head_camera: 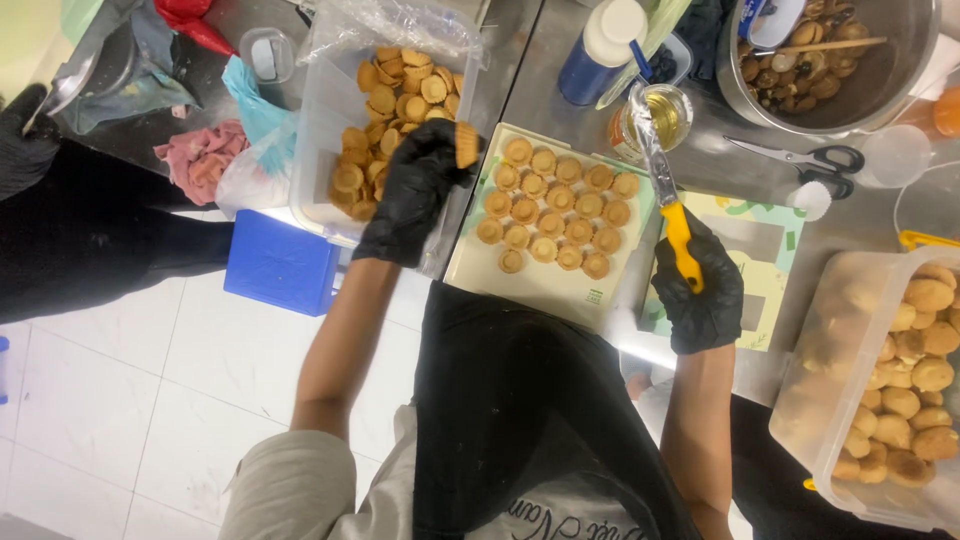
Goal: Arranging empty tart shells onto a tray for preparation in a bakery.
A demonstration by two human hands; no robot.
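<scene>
My left hand (412, 195), in a black glove, holds a small round pastry shell (466, 144) over the edge of a clear tub (320, 130) full of similar shells. My right hand (702, 285), also gloved black, grips a brush with a yellow handle (680, 240); its bristle end reaches into a small glass jar of pale liquid (664, 118). Between the hands lies a cream tray (520, 285) with several rows of pastry shells (555, 205).
A large metal pot (900, 100) with dark pieces and a wooden stick stands at top right, scissors (810, 160) beside it. A clear tub of baked rounds (905, 370) sits at right. A blue box (282, 262), plastic bags, a pink cloth lie left. Another person's black-gloved hand (22, 140) is far left.
</scene>
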